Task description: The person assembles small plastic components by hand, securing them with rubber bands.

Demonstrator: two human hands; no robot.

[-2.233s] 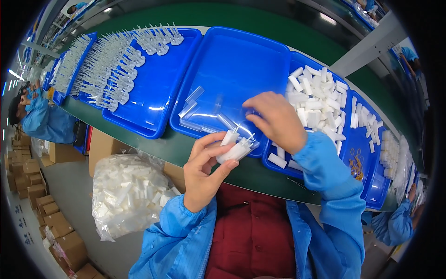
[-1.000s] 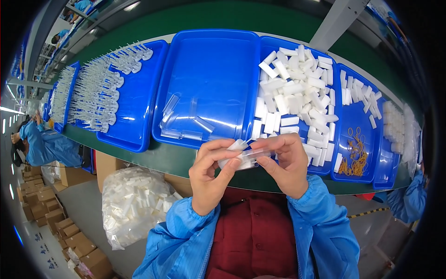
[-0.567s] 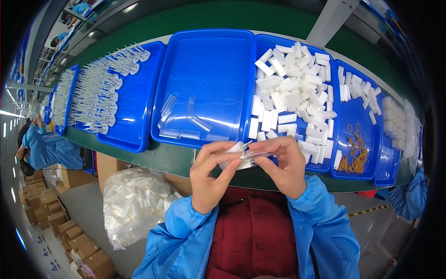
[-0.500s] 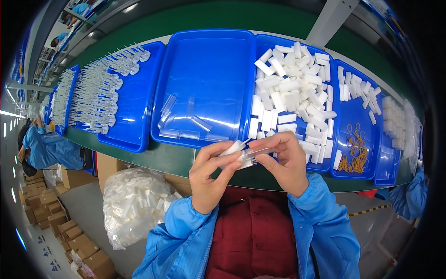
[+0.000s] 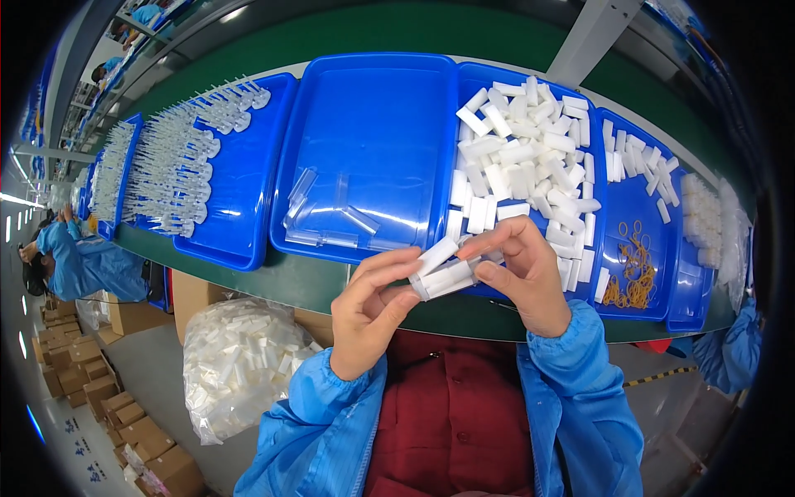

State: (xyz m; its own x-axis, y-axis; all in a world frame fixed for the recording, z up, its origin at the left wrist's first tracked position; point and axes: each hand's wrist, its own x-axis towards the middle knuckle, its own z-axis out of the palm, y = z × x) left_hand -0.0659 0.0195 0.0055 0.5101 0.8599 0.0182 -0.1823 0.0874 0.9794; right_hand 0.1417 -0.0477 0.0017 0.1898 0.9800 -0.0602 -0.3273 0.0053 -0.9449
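In front of my chest, over the table's near edge, both hands hold small white blocks [image 5: 437, 255], one tilted above another. A clear plastic piece [image 5: 421, 287] shows around the lower block; its full shape is partly covered by fingers. My left hand [image 5: 373, 300] grips the left end between fingers and thumb. At the right end, my right hand [image 5: 530, 272] has its thumb and fingers closed on the pieces. Just beyond is a blue tray [image 5: 373, 124] with several clear plastic sleeves [image 5: 359, 220] in its near part. A heap of white blocks [image 5: 522, 157] fills the tray beside it.
Far left, blue trays hold rows of translucent stemmed parts [image 5: 174, 174]. Rubber bands [image 5: 633, 273] and more blocks lie in the right tray. Below the table sit a clear bag of white pieces [image 5: 240, 364] and cardboard boxes [image 5: 153, 431]. A co-worker [image 5: 87, 261] in blue is at left.
The held pieces have turned, and the white blocks now show more between my hands. My right hand has shifted slightly right and up; my left hand's fingers have straightened somewhat.
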